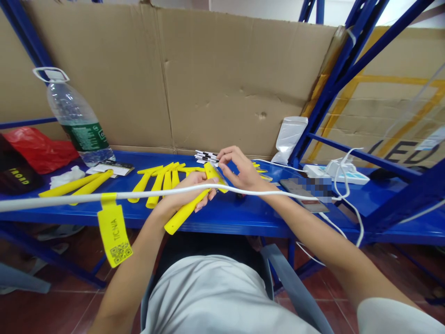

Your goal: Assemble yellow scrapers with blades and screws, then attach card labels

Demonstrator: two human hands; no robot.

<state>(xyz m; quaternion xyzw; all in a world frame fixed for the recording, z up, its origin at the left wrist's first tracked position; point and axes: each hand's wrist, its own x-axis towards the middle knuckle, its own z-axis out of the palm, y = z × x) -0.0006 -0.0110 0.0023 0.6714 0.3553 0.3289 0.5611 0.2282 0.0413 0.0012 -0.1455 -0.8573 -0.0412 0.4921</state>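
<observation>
My left hand (194,188) is wrapped around a yellow scraper-like tool (184,215), which slants with its round handle toward me and its wide flat head (214,176) up by my right hand. Bent fingers mark my right hand (239,169), held just beside that head with thumb and fingertips apart; nothing can be made out in them. Several similar yellow tools (158,185) lie in a row left of my hands. Beyond my hands sits a small pile of black-and-white strips (206,157).
A white cable (139,194) with a yellow tag (114,232) crosses in front of my arms. On the blue table (239,222) are a water bottle (81,123), a red bag (41,148), a phone (302,190) and a power strip (339,175). Cardboard (225,83) stands behind.
</observation>
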